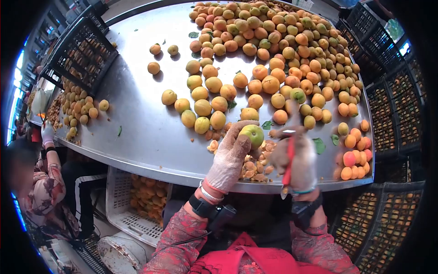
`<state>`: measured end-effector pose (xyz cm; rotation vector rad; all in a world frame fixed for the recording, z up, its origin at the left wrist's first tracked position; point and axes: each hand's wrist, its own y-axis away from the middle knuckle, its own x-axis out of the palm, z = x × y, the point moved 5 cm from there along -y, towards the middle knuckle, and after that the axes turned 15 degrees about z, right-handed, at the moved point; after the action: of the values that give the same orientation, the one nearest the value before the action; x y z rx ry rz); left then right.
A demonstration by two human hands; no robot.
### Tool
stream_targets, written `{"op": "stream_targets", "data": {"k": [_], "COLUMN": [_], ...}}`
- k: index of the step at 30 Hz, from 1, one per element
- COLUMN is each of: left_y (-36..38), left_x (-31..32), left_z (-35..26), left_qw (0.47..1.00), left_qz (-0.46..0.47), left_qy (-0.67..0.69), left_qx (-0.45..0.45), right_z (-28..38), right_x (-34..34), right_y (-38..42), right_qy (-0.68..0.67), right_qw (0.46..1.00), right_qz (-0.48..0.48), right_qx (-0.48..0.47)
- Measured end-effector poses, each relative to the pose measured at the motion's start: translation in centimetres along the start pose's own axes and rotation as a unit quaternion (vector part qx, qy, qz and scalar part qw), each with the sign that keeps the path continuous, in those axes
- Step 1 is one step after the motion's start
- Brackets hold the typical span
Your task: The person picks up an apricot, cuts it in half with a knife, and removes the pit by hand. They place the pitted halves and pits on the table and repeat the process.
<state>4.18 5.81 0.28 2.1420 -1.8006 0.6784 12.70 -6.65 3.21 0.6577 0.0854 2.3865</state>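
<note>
My left hand (pixel 230 157), in a white knit glove with brown-stained fingers, is closed around a greenish apricot (pixel 253 135) over the near part of the metal table. Just to its right, my right hand (pixel 296 157), also gloved and smeared by motion, is closed on a red-handled tool (pixel 289 162) with a small metal end pointing down toward me. I cannot tell its exact kind. Below and between the hands lies a heap of split apricot pieces (pixel 255 168). Loose whole apricots (pixel 203 108) sit just beyond my left hand.
A large apricot pile (pixel 292 41) covers the far right of the table (pixel 137 123). Redder apricots (pixel 356 157) gather at the right corner. Black crates (pixel 401 107) stack at right; another crate (pixel 82 55) tips at left. A white crate (pixel 137 223) stands below. A co-worker (pixel 43 182) sits left.
</note>
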Motion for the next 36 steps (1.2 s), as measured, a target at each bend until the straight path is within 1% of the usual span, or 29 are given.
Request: {"op": "stream_targets", "data": {"k": [1, 2, 3, 4, 6, 7, 8, 10, 11, 12, 15, 18, 20, 21, 22, 23, 24, 26, 27, 28, 29, 31, 33, 34, 36], "left_y": [0.1, 0.3, 0.4, 0.3, 0.6, 0.7, 0.9, 1.2, 1.4, 1.4, 1.5, 1.5, 1.6, 1.6, 1.7, 1.8, 1.8, 1.7, 1.8, 1.9, 1.9, 2.2, 2.3, 2.4, 2.3], "left_x": [-0.1, 0.0, 0.0, 0.0, -0.2, -0.4, -0.5, -0.4, -0.4, -0.3, -0.3, 0.0, 0.2, 0.2, 0.3, 0.4, 0.4, 0.3, 0.3, 0.4, 0.4, 0.0, -0.3, -0.3, -0.4], "left_z": [0.2, 0.3, 0.3, 0.2, 0.5, 0.5, 0.2, -0.4, -0.3, -0.3, -0.3, -0.4, -0.7, -0.9, -1.2, -1.4, -1.1, -0.8, -1.1, -1.7, -2.1, -1.9, -2.0, -2.0, -2.2], "left_qw": [1.0, 0.999, 1.0, 1.0, 1.0, 1.0, 1.0, 0.997, 0.996, 0.996, 0.994, 0.995, 0.988, 0.988, 0.983, 0.978, 0.978, 0.977, 0.977, 0.97, 0.961, 0.958, 0.955, 0.959, 0.962], "left_qz": [0.002, 0.004, 0.012, 0.015, -0.01, -0.008, 0.004, 0.029, 0.028, 0.031, 0.028, 0.016, -0.002, -0.005, -0.011, -0.015, -0.016, -0.026, -0.026, -0.029, -0.031, -0.04, -0.049, -0.045, -0.042], "left_qy": [0.018, 0.038, 0.006, 0.003, 0.006, 0.007, -0.02, -0.071, -0.082, -0.083, -0.104, -0.098, -0.147, -0.148, -0.176, -0.204, -0.204, -0.193, -0.193, -0.23, -0.267, -0.278, -0.29, -0.276, -0.262], "left_qx": [0.007, 0.013, 0.015, 0.019, 0.004, -0.001, 0.002, 0.014, -0.003, -0.004, 0.008, 0.017, 0.036, 0.036, 0.042, 0.046, 0.045, 0.082, 0.082, 0.075, 0.069, 0.058, 0.049, 0.052, 0.057], "right_z": [2.2, 3.7, 3.5, 2.6, -0.7, -1.0, -1.2, 0.4, 0.2, 0.2, 0.6, 0.2, 0.2, 0.2, 0.0, -0.1, -0.2, -0.9, -1.1, -1.1, -1.0, -1.2, -2.2, -2.4, -2.9], "right_x": [0.3, 0.7, 0.6, 1.4, 1.4, 1.4, 1.0, 2.2, 2.2, 2.3, 3.5, 3.2, 3.3, 3.3, 3.4, 3.5, 3.7, 3.7, 3.6, 3.7, 3.9, 4.1, 4.0, 4.1, 3.9], "right_y": [0.3, 1.0, 0.9, 0.4, 0.2, 0.6, 0.8, 1.2, 1.1, 1.1, 1.2, 1.2, 1.2, 1.2, 1.1, 1.1, 1.1, 1.1, 1.1, 1.0, 0.9, 0.8, 0.4, 0.5, 0.5], "right_qy": [0.059, 0.118, 0.104, 0.017, 0.159, 0.23, 0.229, 0.313, 0.312, 0.311, 0.391, 0.419, 0.435, 0.448, 0.446, 0.445, 0.443, 0.428, 0.414, 0.414, 0.421, 0.427, 0.425, 0.423, 0.375], "right_qw": [0.992, 0.967, 0.968, 0.979, 0.982, 0.965, 0.966, 0.934, 0.938, 0.939, 0.904, 0.891, 0.882, 0.874, 0.874, 0.871, 0.866, 0.875, 0.883, 0.883, 0.878, 0.873, 0.879, 0.88, 0.906], "right_qz": [0.033, 0.065, 0.06, 0.079, 0.07, 0.091, 0.086, 0.096, 0.088, 0.085, 0.106, 0.099, 0.1, 0.099, 0.101, 0.102, 0.101, 0.098, 0.095, 0.095, 0.097, 0.1, 0.121, 0.12, 0.113], "right_qx": [-0.108, -0.215, -0.219, -0.187, -0.071, -0.091, -0.087, -0.142, -0.122, -0.123, -0.133, -0.143, -0.153, -0.162, -0.161, -0.184, -0.207, -0.203, -0.198, -0.198, -0.207, -0.216, -0.179, -0.18, -0.161]}}
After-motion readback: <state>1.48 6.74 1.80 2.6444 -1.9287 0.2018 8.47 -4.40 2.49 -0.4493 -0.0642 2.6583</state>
